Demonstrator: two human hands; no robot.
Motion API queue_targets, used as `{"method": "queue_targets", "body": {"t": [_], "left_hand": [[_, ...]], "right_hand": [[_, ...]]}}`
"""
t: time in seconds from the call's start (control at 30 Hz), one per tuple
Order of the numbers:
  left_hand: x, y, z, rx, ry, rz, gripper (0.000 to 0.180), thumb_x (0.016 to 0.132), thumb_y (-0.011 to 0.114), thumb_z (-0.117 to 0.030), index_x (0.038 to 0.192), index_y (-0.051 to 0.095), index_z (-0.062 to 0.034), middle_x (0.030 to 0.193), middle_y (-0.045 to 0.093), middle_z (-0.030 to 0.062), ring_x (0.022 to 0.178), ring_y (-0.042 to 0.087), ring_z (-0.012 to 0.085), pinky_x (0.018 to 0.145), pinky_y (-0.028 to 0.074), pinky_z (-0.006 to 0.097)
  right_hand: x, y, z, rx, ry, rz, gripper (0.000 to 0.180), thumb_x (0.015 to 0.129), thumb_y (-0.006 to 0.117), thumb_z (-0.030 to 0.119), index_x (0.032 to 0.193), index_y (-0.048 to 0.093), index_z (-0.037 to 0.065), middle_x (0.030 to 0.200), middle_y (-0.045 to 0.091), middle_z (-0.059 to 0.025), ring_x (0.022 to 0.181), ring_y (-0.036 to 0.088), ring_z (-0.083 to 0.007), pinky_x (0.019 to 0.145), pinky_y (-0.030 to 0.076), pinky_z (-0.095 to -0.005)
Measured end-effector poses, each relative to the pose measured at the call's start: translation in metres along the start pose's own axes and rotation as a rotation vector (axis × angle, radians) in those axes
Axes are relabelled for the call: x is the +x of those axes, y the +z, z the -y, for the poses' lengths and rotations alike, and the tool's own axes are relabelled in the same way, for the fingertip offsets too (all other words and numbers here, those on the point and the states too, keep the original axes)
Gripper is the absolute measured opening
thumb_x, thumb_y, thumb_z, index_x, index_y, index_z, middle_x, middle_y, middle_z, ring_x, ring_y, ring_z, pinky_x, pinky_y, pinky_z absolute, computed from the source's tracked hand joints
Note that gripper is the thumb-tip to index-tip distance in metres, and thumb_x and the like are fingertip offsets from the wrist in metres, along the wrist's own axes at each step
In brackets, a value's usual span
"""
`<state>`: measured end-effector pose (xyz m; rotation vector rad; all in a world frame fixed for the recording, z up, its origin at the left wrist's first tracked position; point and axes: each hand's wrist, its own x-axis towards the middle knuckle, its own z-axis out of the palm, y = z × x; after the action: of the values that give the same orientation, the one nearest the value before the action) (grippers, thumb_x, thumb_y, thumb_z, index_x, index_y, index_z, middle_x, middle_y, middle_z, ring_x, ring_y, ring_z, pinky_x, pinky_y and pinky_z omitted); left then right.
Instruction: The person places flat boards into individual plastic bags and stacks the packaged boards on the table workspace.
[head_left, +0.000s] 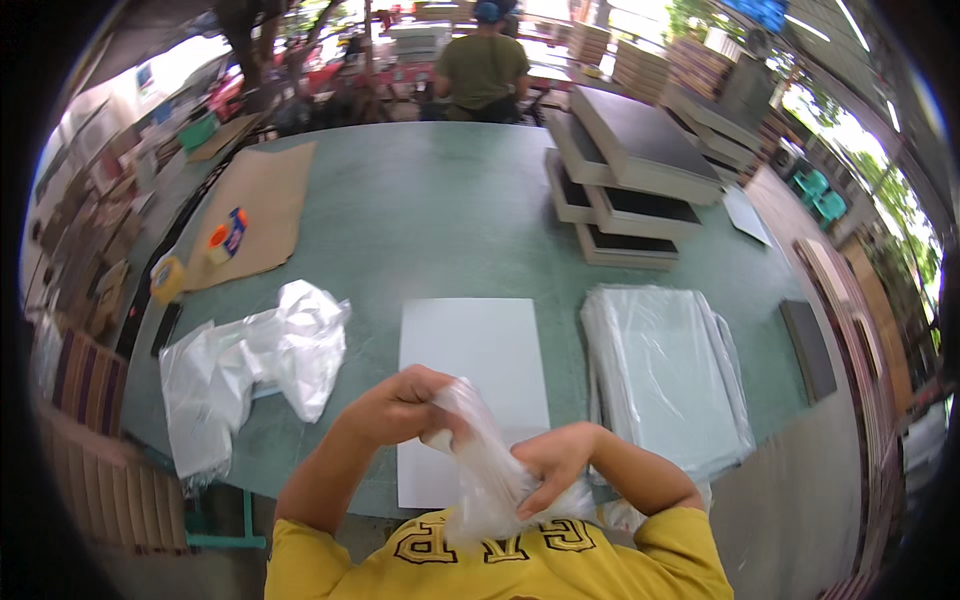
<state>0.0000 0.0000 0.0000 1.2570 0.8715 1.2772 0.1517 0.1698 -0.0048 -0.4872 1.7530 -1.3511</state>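
Observation:
A clear plastic bag (488,478) hangs bunched in front of my chest, over the near end of a white board (470,340). My left hand (405,405) is closed on the bag's upper end. Lower down and to the right, my right hand (558,462) grips the same bag with its fingers bent around the film; part of the fingertips is hidden by plastic. The white board lies flat on the green table (440,230), its long side pointing away from me.
Plastic-wrapped flat sheets (660,375) lie to the right, crumpled plastic film (300,340) to the left. Dark-topped thick boards (640,150) are stacked at the far right. Brown paper (265,200) carries a tape roll (218,243). A person (483,70) sits beyond the table.

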Motion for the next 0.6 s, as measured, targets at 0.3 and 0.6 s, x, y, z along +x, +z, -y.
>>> {"method": "queue_targets", "body": {"t": [0.3,0.6], "left_hand": [[-0.032,-0.022,0.057,1.454,-0.686,0.238,0.025,0.074,0.056,-0.025,0.086,0.055,-0.0025,0.068,0.056,0.0138,0.08,0.057,0.0295,0.066,0.046,0.036],[-0.022,-0.013,0.032,0.565,-0.636,0.314,0.017,0.075,0.056,-0.025,0.079,0.061,-0.0089,0.072,0.059,0.0057,0.072,0.057,0.0186,0.061,0.045,0.032]], "right_hand": [[-0.007,0.006,-0.044,-0.98,0.79,-0.375,0.019,0.07,0.049,0.012,0.081,0.064,0.009,0.084,0.061,-0.0104,0.085,0.058,-0.0256,0.074,0.045,-0.0366],[-0.069,-0.08,-0.014,-0.639,0.223,-1.742,0.02,0.058,0.056,-0.007,0.075,0.052,0.003,0.059,0.053,-0.0094,0.056,0.051,-0.0167,0.054,0.041,-0.0274]]}}
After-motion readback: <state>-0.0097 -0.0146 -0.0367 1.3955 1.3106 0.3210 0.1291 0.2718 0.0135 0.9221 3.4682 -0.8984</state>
